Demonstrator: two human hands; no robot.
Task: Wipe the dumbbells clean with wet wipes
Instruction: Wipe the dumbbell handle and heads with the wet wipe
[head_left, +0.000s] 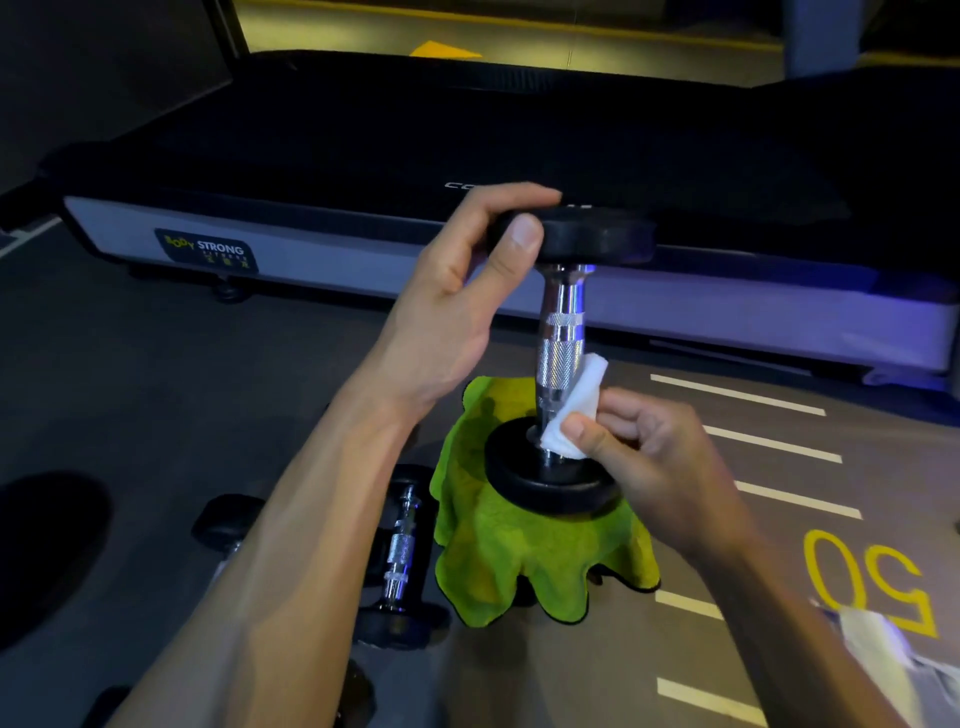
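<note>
Two grips: left hand (467, 291) clasps dumbbell (561, 338), right hand (649, 457) pinches wipe (574, 410).

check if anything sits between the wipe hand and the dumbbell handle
Nothing visible does. The right hand pinches the white wipe and presses it straight against the lower part of the upright dumbbell's handle, just above the bottom weight. The left hand grips the top weight, clear of the wiping spot.

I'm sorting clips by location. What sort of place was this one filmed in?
Most likely a gym: a treadmill deck labelled Body Strong, an upright dumbbell with another dumbbell lying nearby, and floor markings with a painted 50.
</note>
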